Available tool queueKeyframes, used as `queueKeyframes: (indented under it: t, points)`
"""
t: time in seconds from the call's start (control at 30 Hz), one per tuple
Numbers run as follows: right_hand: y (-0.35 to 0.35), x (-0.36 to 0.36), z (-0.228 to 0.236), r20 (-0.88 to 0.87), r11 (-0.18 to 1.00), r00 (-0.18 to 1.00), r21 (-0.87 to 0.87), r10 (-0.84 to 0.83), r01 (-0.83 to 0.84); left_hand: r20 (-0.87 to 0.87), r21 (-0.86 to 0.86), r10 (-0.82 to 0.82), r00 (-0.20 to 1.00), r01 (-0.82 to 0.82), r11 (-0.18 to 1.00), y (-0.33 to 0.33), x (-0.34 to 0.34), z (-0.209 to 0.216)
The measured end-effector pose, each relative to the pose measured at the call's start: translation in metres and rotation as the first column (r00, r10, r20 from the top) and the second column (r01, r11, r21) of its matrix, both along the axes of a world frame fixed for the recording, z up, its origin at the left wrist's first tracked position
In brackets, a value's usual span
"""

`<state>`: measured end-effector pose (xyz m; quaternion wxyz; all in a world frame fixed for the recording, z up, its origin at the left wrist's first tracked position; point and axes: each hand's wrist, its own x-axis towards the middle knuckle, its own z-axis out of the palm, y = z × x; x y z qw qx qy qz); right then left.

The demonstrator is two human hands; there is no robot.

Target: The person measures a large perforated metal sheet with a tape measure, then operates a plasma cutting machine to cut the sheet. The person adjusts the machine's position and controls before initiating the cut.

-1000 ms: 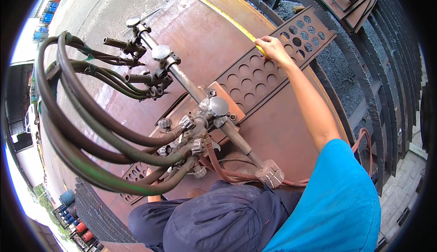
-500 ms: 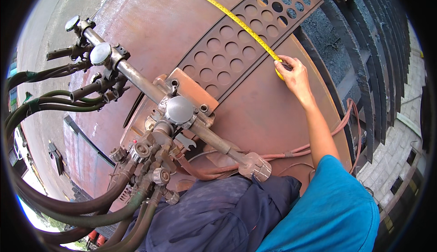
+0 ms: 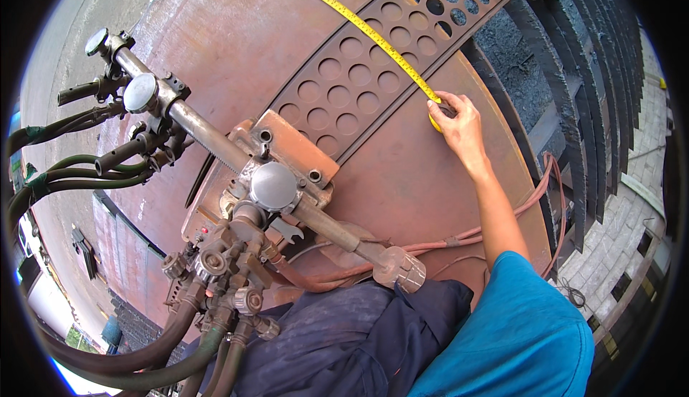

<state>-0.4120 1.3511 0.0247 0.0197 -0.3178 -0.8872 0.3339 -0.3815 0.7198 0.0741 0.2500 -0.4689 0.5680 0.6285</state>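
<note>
My right hand (image 3: 459, 124) reaches out past the flame-cutting machine with its thumb and fingers closed on a yellow tape measure (image 3: 349, 15). The blade stretches from my fingers up and left, across a rusty steel strip with rows of round holes (image 3: 349, 85), and leaves the picture at the top. A short piece of yellow shows under my fingers; what lies inside the grip is partly hidden. The strip lies on a large rusty steel plate (image 3: 402, 182). My left hand is out of view.
A cutting machine (image 3: 273, 185) with a toothed bar, round knobs and valves stands at the left on the plate. Thick hoses (image 3: 108, 357) curve from it, and reddish hoses (image 3: 452, 242) cross below my forearm. Upright dark slats (image 3: 574, 124) line the right, beside a paved floor (image 3: 624, 232).
The view has shifted slightly, so the machine and strip sit a little further left. My right hand still grips the tape at nearly the same place beside the strip.
</note>
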Motion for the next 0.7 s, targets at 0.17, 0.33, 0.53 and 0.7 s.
queueKeyframes:
  t: [0.17, 0.33, 0.53, 0.7]
  points:
    - [-0.002, -0.0004, 0.0017, 0.004, 1.0, 1.0, 0.0, -0.004, 0.004, 0.002, -0.004, -0.001, 1.0, 0.001, 1.0, -0.0027, 0.003, 0.0]
    - [-0.0032, 0.0006, -0.0008, -0.009, 1.0, 1.0, 0.015, -0.002, 0.002, 0.002, -0.004, 0.001, 1.0, -0.001, 1.0, -0.0042, 0.0042, -0.0009]
    - [-0.0038, 0.0034, -0.0049, -0.026, 0.999, 1.0, 0.039, 0.013, -0.012, -0.003, -0.003, 0.002, 1.0, -0.002, 1.0, -0.0059, 0.0067, 0.0005]
    - [-0.0051, 0.0035, -0.0043, -0.036, 0.997, 0.999, 0.073, 0.028, -0.026, -0.014, -0.003, 0.004, 1.0, -0.004, 1.0, -0.0059, 0.0069, 0.0001]
